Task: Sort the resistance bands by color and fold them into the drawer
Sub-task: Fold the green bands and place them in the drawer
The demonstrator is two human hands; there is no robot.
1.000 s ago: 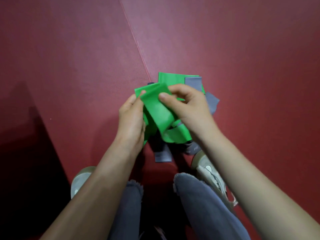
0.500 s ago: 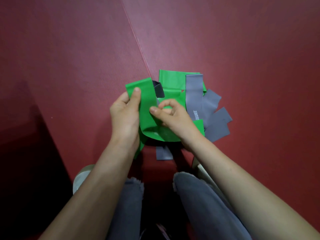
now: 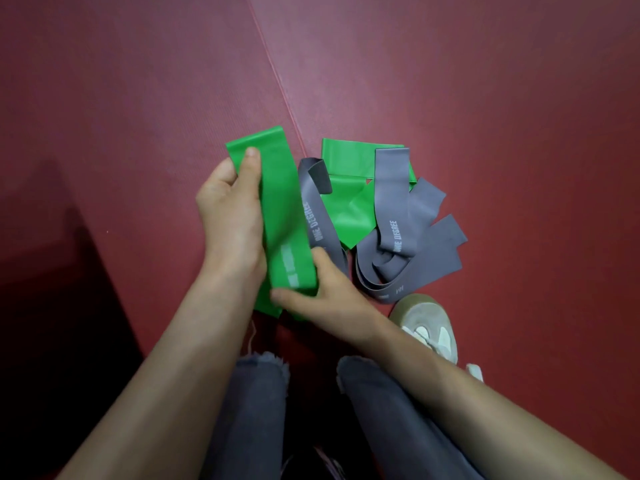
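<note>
We are holding one green band (image 3: 282,209) centre-frame, left hand (image 3: 230,216) pinching its top, right hand (image 3: 329,292) pinching its bottom | right of it: second green band (image 3: 349,206) and about three grey bands (image 3: 393,199) lying heaped | two red mats (image 3: 138,98) meeting at a seam.

It looks like a gym or home workout room: dark red ribbed floor mats (image 3: 467,81) meet at a seam (image 3: 277,88), with green bands (image 3: 349,213) and grey bands (image 3: 391,188) heaped there beside a pale sneaker (image 3: 426,323).
</note>
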